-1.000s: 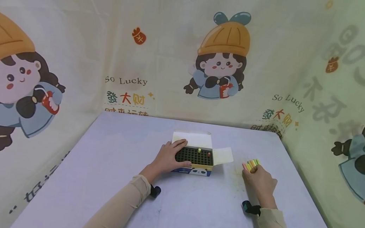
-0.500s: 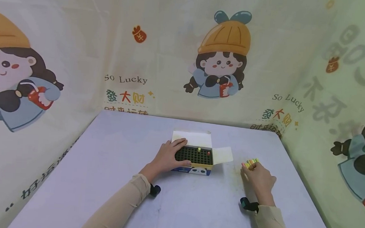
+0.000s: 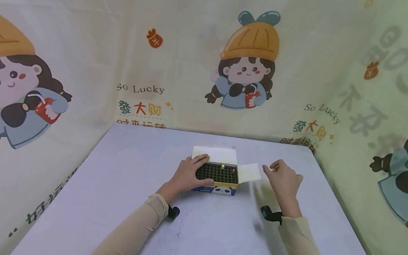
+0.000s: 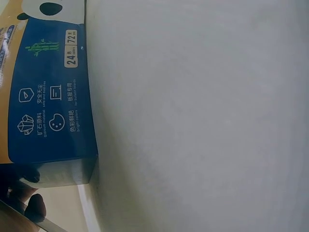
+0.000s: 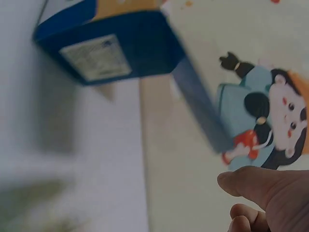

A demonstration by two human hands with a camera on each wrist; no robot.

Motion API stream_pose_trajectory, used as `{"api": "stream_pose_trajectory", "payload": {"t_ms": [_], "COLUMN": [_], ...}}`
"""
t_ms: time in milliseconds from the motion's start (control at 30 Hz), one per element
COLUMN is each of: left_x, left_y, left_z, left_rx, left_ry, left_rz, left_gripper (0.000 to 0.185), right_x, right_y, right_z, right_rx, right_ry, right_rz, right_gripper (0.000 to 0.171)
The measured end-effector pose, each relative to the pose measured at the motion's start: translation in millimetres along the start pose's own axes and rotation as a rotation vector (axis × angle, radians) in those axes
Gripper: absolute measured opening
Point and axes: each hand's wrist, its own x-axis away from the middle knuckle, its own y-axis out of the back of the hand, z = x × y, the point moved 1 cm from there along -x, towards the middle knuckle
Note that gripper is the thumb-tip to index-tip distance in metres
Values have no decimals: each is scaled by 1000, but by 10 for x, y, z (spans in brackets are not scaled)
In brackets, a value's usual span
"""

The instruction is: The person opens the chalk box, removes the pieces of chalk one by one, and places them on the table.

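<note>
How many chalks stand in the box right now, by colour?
yellow chalk: 1
red chalk: 1
Total standing in the box: 2

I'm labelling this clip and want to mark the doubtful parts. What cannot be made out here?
- Right hand: what it pinches is too small in the head view and out of frame in the blurred right wrist view.
- Box: its left grid holes are covered by the left hand.
- Left wrist view: fingers cut off by the edge.
</note>
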Motion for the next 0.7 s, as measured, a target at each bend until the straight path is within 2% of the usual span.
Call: {"api": "stream_pose_trajectory", "payload": {"t_ms": [167, 367, 500, 700], "left_x": [5, 4, 15, 2], "left_y": [15, 8, 1, -2], "left_z": [-11, -10, -11, -19], "left_rx": [5, -3, -9, -13], "left_ry": [7, 14, 9, 13], "left_rz": [1, -12, -25, -25], "left_gripper": [92, 92, 91, 92], "right_x": [9, 28, 70, 121], "right_y": [43, -58, -204, -472], "right_z": [371, 754, 911, 1014], "right_rx": [-5, 29, 43, 54], "right_ry": [72, 152, 170, 188], "right_rz": [-45, -6, 31, 67], "right_gripper": [32, 30, 29, 29]}}
